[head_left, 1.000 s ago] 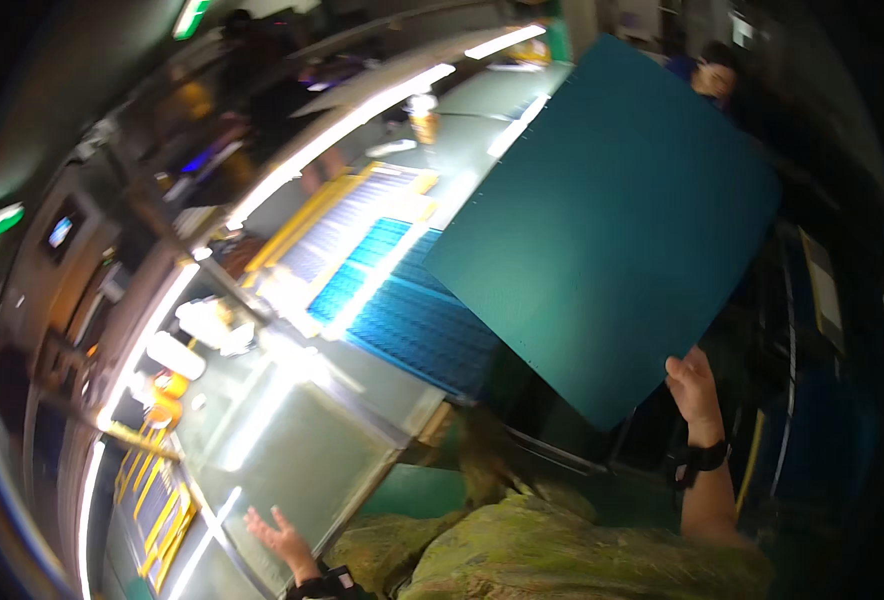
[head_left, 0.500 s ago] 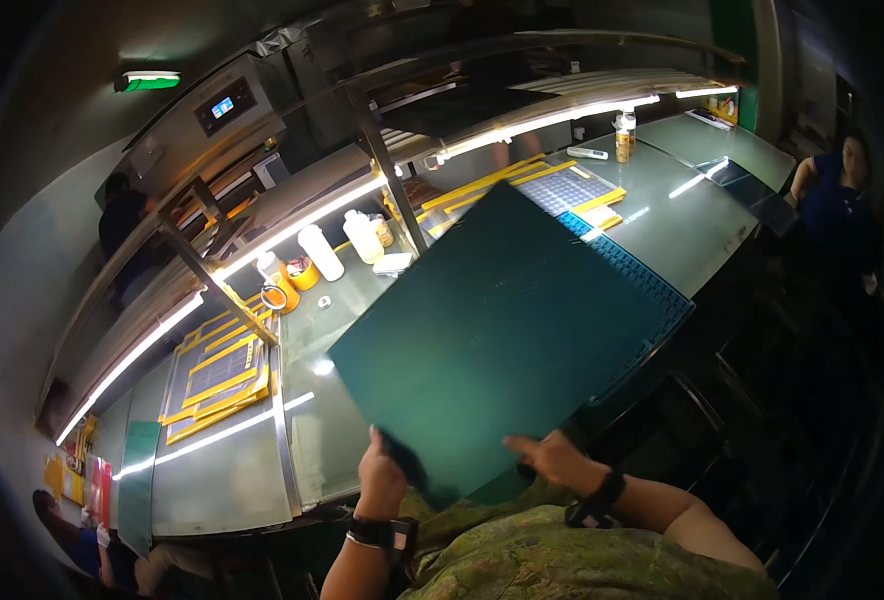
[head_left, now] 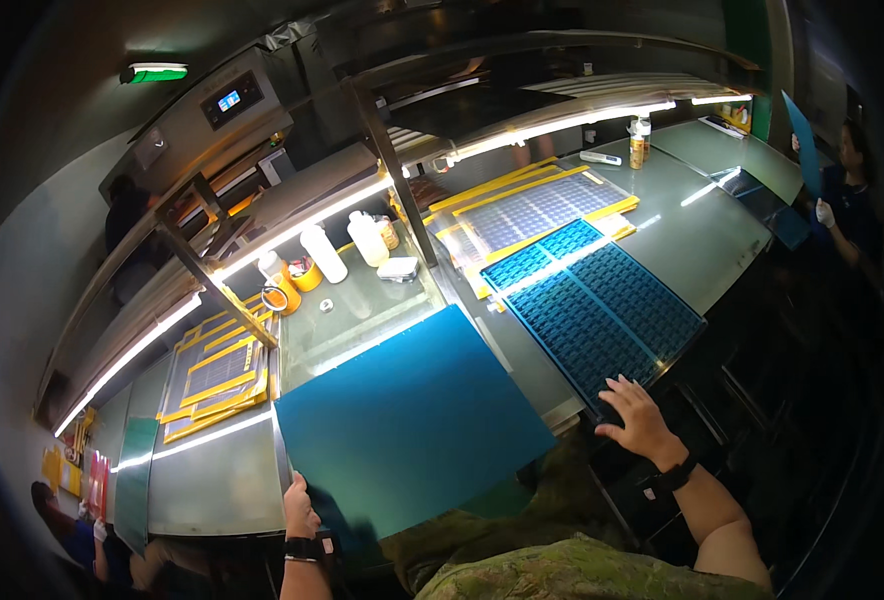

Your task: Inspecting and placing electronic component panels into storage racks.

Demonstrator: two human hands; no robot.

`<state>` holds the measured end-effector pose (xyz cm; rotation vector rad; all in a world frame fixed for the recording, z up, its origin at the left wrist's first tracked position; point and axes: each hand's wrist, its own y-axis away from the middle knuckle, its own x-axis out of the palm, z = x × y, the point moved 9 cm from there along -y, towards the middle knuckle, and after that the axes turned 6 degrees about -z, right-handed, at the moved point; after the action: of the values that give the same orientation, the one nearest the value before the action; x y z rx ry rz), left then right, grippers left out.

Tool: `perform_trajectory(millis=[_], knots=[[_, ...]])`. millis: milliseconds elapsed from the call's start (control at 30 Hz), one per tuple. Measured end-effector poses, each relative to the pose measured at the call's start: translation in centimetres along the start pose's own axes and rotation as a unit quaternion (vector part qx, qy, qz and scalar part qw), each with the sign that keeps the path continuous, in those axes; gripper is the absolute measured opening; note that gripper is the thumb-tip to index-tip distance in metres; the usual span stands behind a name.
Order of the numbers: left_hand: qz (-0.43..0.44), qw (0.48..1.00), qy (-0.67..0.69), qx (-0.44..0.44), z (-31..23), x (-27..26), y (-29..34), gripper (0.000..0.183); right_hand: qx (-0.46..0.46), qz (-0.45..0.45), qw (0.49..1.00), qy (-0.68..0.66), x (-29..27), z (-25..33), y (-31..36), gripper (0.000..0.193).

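My left hand (head_left: 302, 508) grips the near left corner of a plain blue-green panel (head_left: 412, 420), thumb on its top face. The panel lies low over the front of the bench, partly across my lap side. My right hand (head_left: 642, 415) is open, fingers spread, at the near edge of a patterned blue panel (head_left: 602, 310). That panel carries rows of small dark blocks and a lengthwise bright strip, and rests on the bench to the right. Whether the fingertips touch its edge I cannot tell.
Behind the patterned panel lie yellow-taped film sheets (head_left: 542, 205); a similar stack (head_left: 222, 375) sits at left. White bottles (head_left: 322, 253) and orange tape rolls (head_left: 282, 295) stand under the lit shelf. At right a co-worker (head_left: 847, 195) holds a blue panel (head_left: 802, 145); another person (head_left: 62, 510) works at far left.
The plain panel has swung left and down with my left hand, uncovering the patterned panel. My right hand has left the plain panel and moved right. The co-worker at right has raised a panel.
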<state>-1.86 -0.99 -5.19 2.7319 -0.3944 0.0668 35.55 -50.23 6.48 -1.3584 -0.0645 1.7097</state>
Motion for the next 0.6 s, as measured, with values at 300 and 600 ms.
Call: perform_trajectory(millis=[300, 600], knots=[[-0.053, 0.993, -0.105, 0.003, 1.3, -2.7, -6.1, 0.043, -0.070, 0.095, 0.991, 0.066, 3.3, -1.0, 0.8, 0.058], [-0.249, 0.650, -0.649, 0.307, -11.8, 7.5, 1.8, 0.033, -0.202, -0.090, 0.970, 0.097, -4.2, 0.6, -4.7, 0.024]])
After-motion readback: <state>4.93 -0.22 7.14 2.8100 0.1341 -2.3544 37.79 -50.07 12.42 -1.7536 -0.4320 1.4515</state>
